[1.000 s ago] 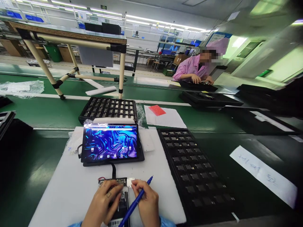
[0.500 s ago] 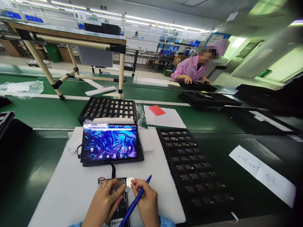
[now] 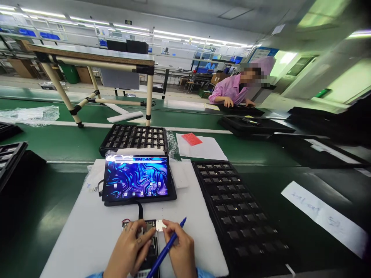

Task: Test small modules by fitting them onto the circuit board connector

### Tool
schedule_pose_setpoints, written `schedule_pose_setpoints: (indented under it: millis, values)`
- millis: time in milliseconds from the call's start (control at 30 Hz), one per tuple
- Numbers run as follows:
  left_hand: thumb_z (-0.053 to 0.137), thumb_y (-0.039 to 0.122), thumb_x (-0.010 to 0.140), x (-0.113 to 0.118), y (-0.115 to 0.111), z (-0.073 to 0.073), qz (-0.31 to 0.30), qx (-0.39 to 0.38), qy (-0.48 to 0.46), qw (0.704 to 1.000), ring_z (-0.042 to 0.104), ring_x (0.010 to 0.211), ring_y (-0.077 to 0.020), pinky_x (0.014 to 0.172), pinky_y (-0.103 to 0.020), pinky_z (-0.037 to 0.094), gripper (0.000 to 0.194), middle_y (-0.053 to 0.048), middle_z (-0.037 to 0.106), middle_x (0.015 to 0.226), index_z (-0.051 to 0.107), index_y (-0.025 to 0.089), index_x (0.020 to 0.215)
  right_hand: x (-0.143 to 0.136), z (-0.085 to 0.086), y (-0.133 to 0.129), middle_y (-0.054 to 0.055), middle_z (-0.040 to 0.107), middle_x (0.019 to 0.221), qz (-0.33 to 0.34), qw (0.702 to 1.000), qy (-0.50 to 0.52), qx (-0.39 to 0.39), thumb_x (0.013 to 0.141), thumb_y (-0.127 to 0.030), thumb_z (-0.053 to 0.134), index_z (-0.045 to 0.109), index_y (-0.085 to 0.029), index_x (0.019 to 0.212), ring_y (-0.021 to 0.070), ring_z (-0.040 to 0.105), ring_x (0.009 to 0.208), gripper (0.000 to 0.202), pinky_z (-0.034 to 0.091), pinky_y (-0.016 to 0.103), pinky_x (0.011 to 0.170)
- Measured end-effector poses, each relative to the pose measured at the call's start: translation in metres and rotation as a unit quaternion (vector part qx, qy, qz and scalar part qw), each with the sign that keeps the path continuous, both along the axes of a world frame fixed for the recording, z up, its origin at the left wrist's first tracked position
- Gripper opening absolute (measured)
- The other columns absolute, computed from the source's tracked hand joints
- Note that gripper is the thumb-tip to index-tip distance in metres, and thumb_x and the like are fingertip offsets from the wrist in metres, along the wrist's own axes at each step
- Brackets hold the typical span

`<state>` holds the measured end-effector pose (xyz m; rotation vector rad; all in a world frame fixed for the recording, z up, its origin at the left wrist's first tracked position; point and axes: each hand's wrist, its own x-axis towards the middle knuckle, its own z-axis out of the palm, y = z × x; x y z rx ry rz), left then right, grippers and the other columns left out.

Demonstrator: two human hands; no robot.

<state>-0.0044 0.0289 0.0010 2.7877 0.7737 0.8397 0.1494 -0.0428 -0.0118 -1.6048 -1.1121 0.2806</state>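
Note:
My left hand (image 3: 129,249) rests on a dark circuit board (image 3: 147,247) lying on the white mat (image 3: 87,227), fingers pressing its top end. My right hand (image 3: 181,251) holds a blue pen (image 3: 166,247) along the palm while its fingertips pinch a small white square part (image 3: 159,225) at the board's upper right corner. A black cable runs from the board up to a tablet (image 3: 136,181) with a lit blue screen, propped just beyond my hands.
A black tray of small components (image 3: 237,212) lies right of the mat; another tray (image 3: 135,137) sits behind the tablet. White paper with a red card (image 3: 191,139), a paper strip (image 3: 324,216), and a pipe-frame table stand beyond. A person in pink works far right.
My hands stay on the board and white part with only slight finger shifts. The view has tilted a little, moving everything slightly down and right.

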Motion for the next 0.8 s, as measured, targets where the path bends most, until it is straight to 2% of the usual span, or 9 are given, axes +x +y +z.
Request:
schedule_pose_setpoints:
  millis: [200,300,367,500,633,800]
  values:
    - [0.038,0.024,0.095,-0.004,0.002,0.001,-0.017,-0.047,-0.050,0.998,0.064,0.082,-0.0169,0.068,-0.025,0.058,0.030,-0.009,0.061,0.095,0.058,0.022,0.117,0.022,-0.014,-0.011,0.005,0.073,0.089,0.035,0.996,-0.083,-0.016,0.086,-0.019,0.054,0.065,-0.021,0.094,0.0171,0.070,0.068,0.014,0.057,0.021,0.066]
    - [0.040,0.020,0.095,-0.009,0.004,-0.005,-0.029,-0.102,-0.073,0.992,0.064,0.088,-0.0147,0.074,-0.021,0.056,0.029,-0.008,0.061,0.098,0.055,0.023,0.119,0.034,-0.017,-0.014,0.002,0.073,0.089,0.023,0.996,-0.085,0.008,0.086,-0.019,0.056,0.063,-0.022,0.087,0.0147,0.069,0.067,0.008,0.055,0.019,0.066]
    - [0.042,0.020,0.094,-0.012,0.005,-0.009,-0.042,-0.120,-0.089,0.988,0.064,0.089,-0.0142,0.076,-0.020,0.055,0.027,-0.008,0.062,0.097,0.054,0.024,0.119,0.036,-0.019,-0.012,0.001,0.073,0.089,0.003,0.998,-0.052,0.020,0.086,-0.022,0.057,0.061,-0.023,0.081,0.0133,0.068,0.065,0.007,0.054,0.018,0.065]
    - [0.043,0.019,0.094,-0.013,0.008,-0.011,-0.048,-0.103,-0.111,0.987,0.064,0.085,-0.0131,0.074,-0.018,0.055,0.024,-0.005,0.064,0.092,0.055,0.024,0.114,0.033,-0.024,-0.006,0.001,0.072,0.087,-0.020,0.999,0.015,0.034,0.088,-0.036,0.056,0.061,-0.025,0.080,0.0157,0.068,0.076,0.015,0.053,0.021,0.072]
    - [0.039,0.021,0.096,-0.010,0.009,-0.007,-0.042,-0.059,-0.125,0.989,0.064,0.078,-0.0107,0.072,-0.014,0.053,0.021,-0.004,0.064,0.086,0.056,0.021,0.108,0.029,-0.033,0.000,0.004,0.070,0.088,0.001,0.999,-0.022,0.049,0.091,-0.048,0.049,0.067,-0.027,0.086,0.0209,0.065,0.091,0.027,0.052,0.028,0.082]
    - [0.040,0.022,0.096,-0.010,0.010,-0.013,-0.043,-0.053,-0.127,0.990,0.063,0.074,-0.0099,0.071,-0.014,0.051,0.018,0.000,0.065,0.082,0.054,0.023,0.108,0.032,-0.041,0.001,0.003,0.070,0.087,0.006,0.997,-0.069,0.037,0.093,-0.050,0.044,0.066,-0.029,0.096,0.0212,0.066,0.093,0.031,0.054,0.029,0.082]
